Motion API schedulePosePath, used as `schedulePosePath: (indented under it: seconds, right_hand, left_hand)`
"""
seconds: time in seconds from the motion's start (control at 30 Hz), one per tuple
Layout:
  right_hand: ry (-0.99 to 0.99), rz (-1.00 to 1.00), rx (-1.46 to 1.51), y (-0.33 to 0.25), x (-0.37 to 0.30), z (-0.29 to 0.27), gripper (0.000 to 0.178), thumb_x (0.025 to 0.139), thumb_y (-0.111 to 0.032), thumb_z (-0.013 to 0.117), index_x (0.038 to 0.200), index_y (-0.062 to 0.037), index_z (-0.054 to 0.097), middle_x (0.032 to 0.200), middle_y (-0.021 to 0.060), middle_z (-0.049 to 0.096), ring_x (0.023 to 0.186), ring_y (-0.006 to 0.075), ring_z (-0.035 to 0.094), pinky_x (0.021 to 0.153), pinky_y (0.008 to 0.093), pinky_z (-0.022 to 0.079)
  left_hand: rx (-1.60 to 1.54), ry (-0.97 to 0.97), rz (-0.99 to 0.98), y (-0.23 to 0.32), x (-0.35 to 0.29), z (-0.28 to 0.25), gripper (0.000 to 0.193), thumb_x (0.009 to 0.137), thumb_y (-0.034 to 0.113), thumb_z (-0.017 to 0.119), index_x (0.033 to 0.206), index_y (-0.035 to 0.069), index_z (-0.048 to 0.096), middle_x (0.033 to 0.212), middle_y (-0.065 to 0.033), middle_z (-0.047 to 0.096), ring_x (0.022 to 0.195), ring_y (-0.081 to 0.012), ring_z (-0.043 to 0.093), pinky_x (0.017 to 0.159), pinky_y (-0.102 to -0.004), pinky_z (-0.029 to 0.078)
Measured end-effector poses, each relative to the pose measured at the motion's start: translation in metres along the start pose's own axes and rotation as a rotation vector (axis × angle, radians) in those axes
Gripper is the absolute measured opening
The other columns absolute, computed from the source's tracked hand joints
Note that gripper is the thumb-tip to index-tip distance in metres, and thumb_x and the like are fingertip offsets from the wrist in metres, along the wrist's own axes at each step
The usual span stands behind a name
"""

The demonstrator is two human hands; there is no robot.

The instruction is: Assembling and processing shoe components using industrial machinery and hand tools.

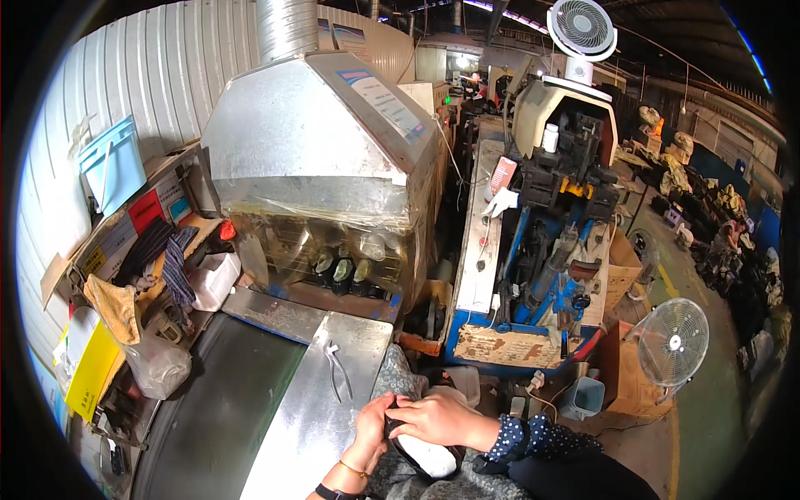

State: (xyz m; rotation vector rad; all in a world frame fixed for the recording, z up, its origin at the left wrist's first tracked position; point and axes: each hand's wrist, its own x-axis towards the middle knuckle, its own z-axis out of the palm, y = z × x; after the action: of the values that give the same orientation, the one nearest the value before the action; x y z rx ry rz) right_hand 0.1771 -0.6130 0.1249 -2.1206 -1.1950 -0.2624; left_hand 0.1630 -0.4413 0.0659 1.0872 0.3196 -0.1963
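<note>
Silver sheet-metal hood above a boxy cabinet (308, 125): looming ahead and to the left, with dark pieces with pale tops (342, 275) sitting in the opening underneath.
Blue-framed machine with black metal workings (542, 283): over to the right of the hood, a gap between them.
Dark green, flat conveyor belt (225, 400): down on the left, reaching toward the hood.
Shiny, flat metal plate (287, 433): right alongside the belt, between it and the hands.
Round, wire-caged fan (673, 342): well off to the right, beside the machine.
Grey patterned cloth (393, 375): spread beneath the work.
Dark shoe-like piece with a smooth white face (429, 454): here's the action, low in the centre, right in both hands!
Right hand (437, 419): laid across the piece, fingers bent, gripping its dark end.
Left hand (368, 429): curled, clasping that same end from the left.
Silver, long-handled pliers (337, 375): lying on the plate, untouched.
</note>
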Motion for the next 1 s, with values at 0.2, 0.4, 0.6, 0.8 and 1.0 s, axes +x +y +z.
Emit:
schedulePosePath:
  seconds: [0.2, 0.4, 0.6, 0.8, 1.0]
  right_hand:
    - [-0.182, 0.258, 0.269, 0.020, -0.008, 0.002, 0.050, 0.090, -0.038, 0.071, 0.133, -0.0164, 0.060, 0.108, 0.0198, 0.070, 0.092, 0.0381, 0.069, 0.078, 0.0442, 0.056]
    - [0.112, 0.620, 0.541, 0.053, -0.114, 0.094, 0.047, 0.099, -0.022, 0.063, 0.141, -0.0033, 0.052, 0.127, 0.0186, 0.066, 0.118, 0.0258, 0.065, 0.097, 0.0355, 0.050]
    - [-0.042, 0.757, 0.889, 0.064, -0.072, 0.046, 0.038, 0.097, -0.013, 0.067, 0.129, 0.0058, 0.060, 0.110, 0.0081, 0.072, 0.099, 0.0150, 0.066, 0.087, 0.0267, 0.052]
    - [-0.153, 1.217, 1.114, 0.071, -0.080, 0.095, 0.059, 0.107, -0.047, 0.040, 0.130, 0.0051, 0.056, 0.121, 0.0154, 0.066, 0.112, 0.0231, 0.062, 0.098, 0.0336, 0.048]
    - [-0.296, 0.326, -0.319, 0.048, -0.046, 0.078, 0.031, 0.098, -0.025, 0.054, 0.104, 0.0041, 0.062, 0.087, 0.0212, 0.069, 0.070, 0.0341, 0.070, 0.058, 0.0421, 0.056]
  left_hand:
    - [0.245, 0.202, 0.482, -0.023, -0.003, 0.006, 0.033, 0.103, 0.022, 0.047, 0.120, -0.004, 0.060, 0.118, -0.0181, 0.064, 0.112, -0.0299, 0.060, 0.099, -0.0391, 0.046]
    - [0.865, 0.151, 0.713, -0.033, -0.001, -0.018, 0.050, 0.078, 0.011, 0.078, 0.124, 0.000, 0.060, 0.124, -0.0196, 0.062, 0.119, -0.0351, 0.059, 0.106, -0.0430, 0.044]
    - [0.417, 0.071, 0.319, -0.018, 0.011, -0.030, 0.050, 0.084, 0.008, 0.075, 0.130, 0.003, 0.056, 0.112, -0.0079, 0.065, 0.104, -0.0170, 0.061, 0.091, -0.0306, 0.050]
    - [0.307, 0.024, 0.215, -0.042, 0.014, -0.032, 0.045, 0.088, 0.007, 0.074, 0.129, 0.006, 0.054, 0.104, -0.0038, 0.064, 0.089, -0.0120, 0.060, 0.077, -0.0270, 0.050]
    - [0.458, 0.029, 0.235, -0.047, 0.024, -0.035, 0.045, 0.092, 0.006, 0.071, 0.132, 0.004, 0.052, 0.105, -0.0025, 0.062, 0.096, -0.0105, 0.055, 0.083, -0.0245, 0.047]
